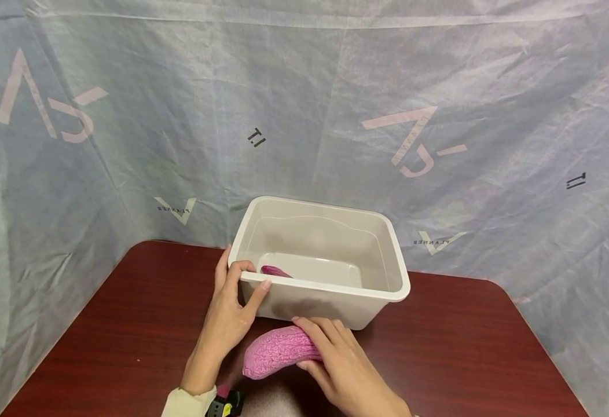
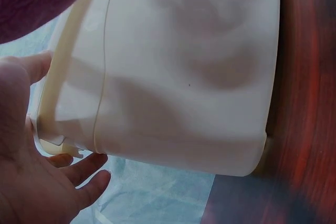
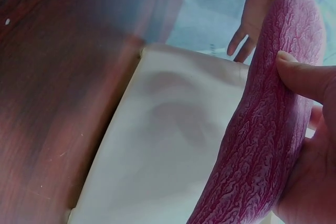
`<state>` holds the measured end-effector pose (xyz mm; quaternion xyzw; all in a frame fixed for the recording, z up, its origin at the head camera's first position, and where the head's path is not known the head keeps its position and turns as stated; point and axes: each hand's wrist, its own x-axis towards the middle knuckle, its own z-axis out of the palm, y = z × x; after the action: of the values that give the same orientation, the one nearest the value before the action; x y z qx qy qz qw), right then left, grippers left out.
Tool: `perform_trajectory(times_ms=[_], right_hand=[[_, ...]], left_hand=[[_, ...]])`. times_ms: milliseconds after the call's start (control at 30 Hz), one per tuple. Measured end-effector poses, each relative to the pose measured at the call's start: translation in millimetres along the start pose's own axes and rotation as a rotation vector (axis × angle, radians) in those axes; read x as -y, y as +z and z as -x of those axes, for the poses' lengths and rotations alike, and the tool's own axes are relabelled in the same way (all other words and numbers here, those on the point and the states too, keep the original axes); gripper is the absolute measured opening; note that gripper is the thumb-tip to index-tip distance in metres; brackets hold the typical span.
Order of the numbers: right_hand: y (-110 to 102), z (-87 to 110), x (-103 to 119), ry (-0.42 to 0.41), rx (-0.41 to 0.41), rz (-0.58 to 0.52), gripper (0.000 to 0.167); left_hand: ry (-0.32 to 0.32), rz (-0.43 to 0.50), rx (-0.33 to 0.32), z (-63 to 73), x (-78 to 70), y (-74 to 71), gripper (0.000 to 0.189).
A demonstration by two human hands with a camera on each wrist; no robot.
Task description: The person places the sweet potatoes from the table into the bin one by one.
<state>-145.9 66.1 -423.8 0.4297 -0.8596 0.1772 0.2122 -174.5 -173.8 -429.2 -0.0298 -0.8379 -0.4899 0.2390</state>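
Observation:
A beige plastic bin (image 1: 315, 291) stands on the dark red table. My left hand (image 1: 230, 315) grips its rim at the near left corner, with fingers over the edge and thumb on the near side. In front of the bin, my right hand (image 1: 343, 362) holds a long, wrinkled, purple-pink vegetable-like object (image 1: 278, 350), slightly curved with a rounded end. The right wrist view shows my thumb laid along this wrinkled purple object (image 3: 268, 114). Inside the bin, at the near left, lies another purple piece (image 1: 275, 270), partly hidden by the near wall.
The reddish-brown table (image 1: 471, 341) extends to both sides of the bin. Grey-blue printed sheeting (image 1: 304, 104) hangs behind the table and along its sides. A black device (image 1: 226, 402) is strapped at my left wrist beside a light sleeve.

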Motion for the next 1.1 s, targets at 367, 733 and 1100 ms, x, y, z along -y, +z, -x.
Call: perform_trajectory(times_ms=[367, 733, 1100], right_hand=[[-6, -5.4, 3, -0.01, -0.007, 0.0, 0.054], [-11, -7.1, 6, -0.009, -0.008, 0.002, 0.054], [-16, -8.3, 8, -0.015, -0.009, 0.002, 0.055]], left_hand=[[-0.003, 0.01, -0.003, -0.2, 0.1, -0.2, 0.037], [-0.01, 0.011, -0.004, -1.2, -0.6, -0.4, 0.036], [-0.015, -0.009, -0.005, 0.7, -0.4, -0.2, 0.036]])
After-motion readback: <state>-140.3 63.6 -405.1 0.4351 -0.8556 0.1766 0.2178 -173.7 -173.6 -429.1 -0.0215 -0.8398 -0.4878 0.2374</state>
